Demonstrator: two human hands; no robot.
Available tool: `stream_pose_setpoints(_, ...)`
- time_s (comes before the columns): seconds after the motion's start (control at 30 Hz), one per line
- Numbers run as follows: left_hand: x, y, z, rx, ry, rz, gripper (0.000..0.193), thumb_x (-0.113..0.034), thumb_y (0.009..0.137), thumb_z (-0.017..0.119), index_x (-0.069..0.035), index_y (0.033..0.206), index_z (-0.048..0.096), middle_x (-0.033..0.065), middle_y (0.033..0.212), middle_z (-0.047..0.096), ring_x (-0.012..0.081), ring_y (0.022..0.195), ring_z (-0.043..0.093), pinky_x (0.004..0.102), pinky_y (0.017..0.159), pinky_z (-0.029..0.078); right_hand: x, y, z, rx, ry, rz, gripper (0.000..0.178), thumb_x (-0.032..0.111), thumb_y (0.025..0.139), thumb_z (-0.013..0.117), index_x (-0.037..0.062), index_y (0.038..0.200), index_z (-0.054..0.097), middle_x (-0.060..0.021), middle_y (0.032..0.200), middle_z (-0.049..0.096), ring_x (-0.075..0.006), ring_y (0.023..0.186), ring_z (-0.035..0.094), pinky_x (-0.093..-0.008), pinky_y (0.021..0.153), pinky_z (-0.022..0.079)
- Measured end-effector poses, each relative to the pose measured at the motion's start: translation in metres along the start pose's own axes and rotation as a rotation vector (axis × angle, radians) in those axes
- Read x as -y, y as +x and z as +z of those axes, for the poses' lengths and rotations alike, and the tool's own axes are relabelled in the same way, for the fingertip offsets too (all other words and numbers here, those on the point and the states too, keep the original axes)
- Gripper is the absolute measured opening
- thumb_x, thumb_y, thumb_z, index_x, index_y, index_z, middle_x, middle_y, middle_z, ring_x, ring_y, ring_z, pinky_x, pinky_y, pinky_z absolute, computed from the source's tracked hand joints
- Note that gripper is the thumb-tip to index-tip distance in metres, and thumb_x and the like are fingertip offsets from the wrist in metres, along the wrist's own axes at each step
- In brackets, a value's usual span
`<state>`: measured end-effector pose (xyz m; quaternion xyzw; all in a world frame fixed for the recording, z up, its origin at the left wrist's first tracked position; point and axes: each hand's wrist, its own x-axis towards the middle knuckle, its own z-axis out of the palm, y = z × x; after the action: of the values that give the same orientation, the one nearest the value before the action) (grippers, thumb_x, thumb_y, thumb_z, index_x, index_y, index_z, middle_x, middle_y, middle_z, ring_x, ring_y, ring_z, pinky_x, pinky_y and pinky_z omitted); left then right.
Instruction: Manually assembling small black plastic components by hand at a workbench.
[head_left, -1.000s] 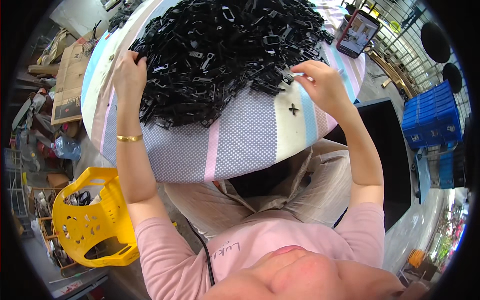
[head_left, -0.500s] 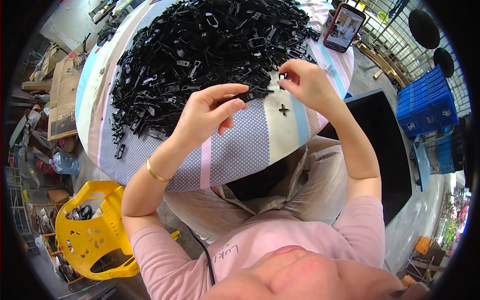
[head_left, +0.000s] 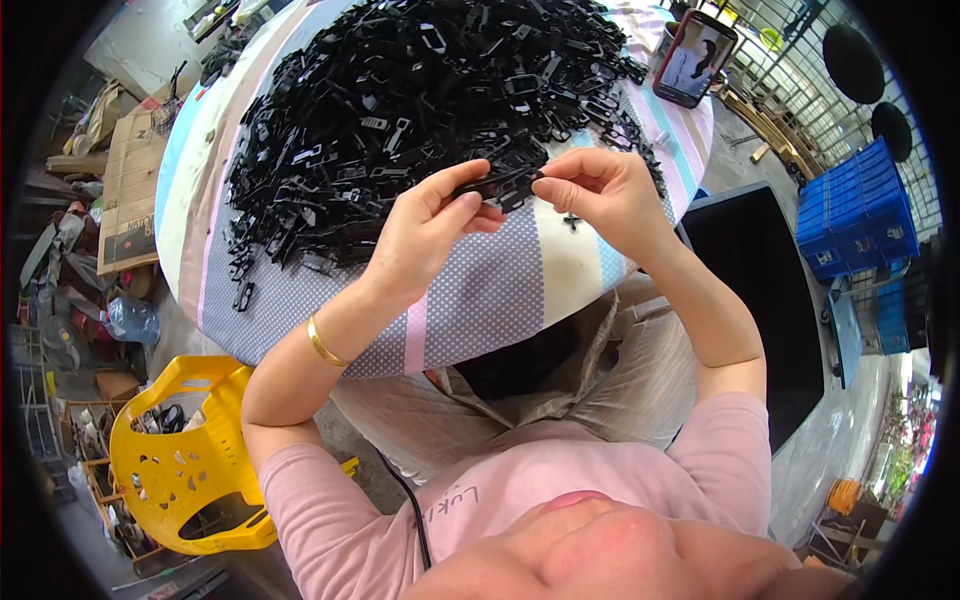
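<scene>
My left hand (head_left: 432, 222) is closed in a pinch on a slim black plastic part (head_left: 482, 186), level with the near edge of a big heap of similar black plastic parts (head_left: 400, 100). Thumb and forefinger of my right hand (head_left: 612, 203) are pinched together close to that part's right end. A small dark bit shows at those fingertips, though its shape is mostly hidden. Just below the right hand, a small black cross-shaped piece (head_left: 572, 221) lies on the tablecloth, partly covered by the fingers.
The heap covers much of the round table with its striped, dotted cloth (head_left: 480, 290). A phone (head_left: 694, 58) leans upright at the far right. A yellow plastic chair (head_left: 190, 460) stands at the left, a blue crate (head_left: 858, 208) at the right, and a cardboard box (head_left: 132, 195) at the far left.
My right hand has moved left and slightly down, bringing its fingertips to the part in my left hand. The left hand has shifted slightly right. The phone's screen picture differs.
</scene>
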<state>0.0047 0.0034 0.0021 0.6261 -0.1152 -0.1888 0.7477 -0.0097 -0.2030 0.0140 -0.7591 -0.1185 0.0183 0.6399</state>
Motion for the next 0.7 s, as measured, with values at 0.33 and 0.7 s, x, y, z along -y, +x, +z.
stream_pose_setpoints(0.33, -0.002, -0.005, 0.005, 0.024, 0.076, 0.037, 0.035, -0.001, 0.092, 0.041, 0.008, 0.126, 0.041, 0.0180, 0.111, 0.056, 0.0235, 0.101, 0.059, 0.0304, 0.090, 0.049, -0.014, 0.000, 0.017, -0.160, -0.205, -0.166, 0.015, 0.012, 0.076, 0.072, -0.0009, 0.076, 0.065, -0.0017, 0.067, 0.062, -0.0051, 0.059, 0.054, -0.0186, 0.054, 0.042)
stream_pose_setpoints(0.7, -0.009, -0.007, 0.001, 0.105, 0.225, 0.010, 0.041, -0.004, 0.091, 0.045, 0.004, 0.130, 0.038, 0.0136, 0.103, 0.060, 0.0184, 0.089, 0.064, 0.0272, 0.076, 0.054, -0.006, 0.013, -0.005, 0.031, -0.641, -0.175, 0.016, 0.015, 0.079, 0.068, 0.0000, 0.075, 0.064, -0.0018, 0.065, 0.062, -0.0072, 0.057, 0.055, -0.0217, 0.053, 0.044)
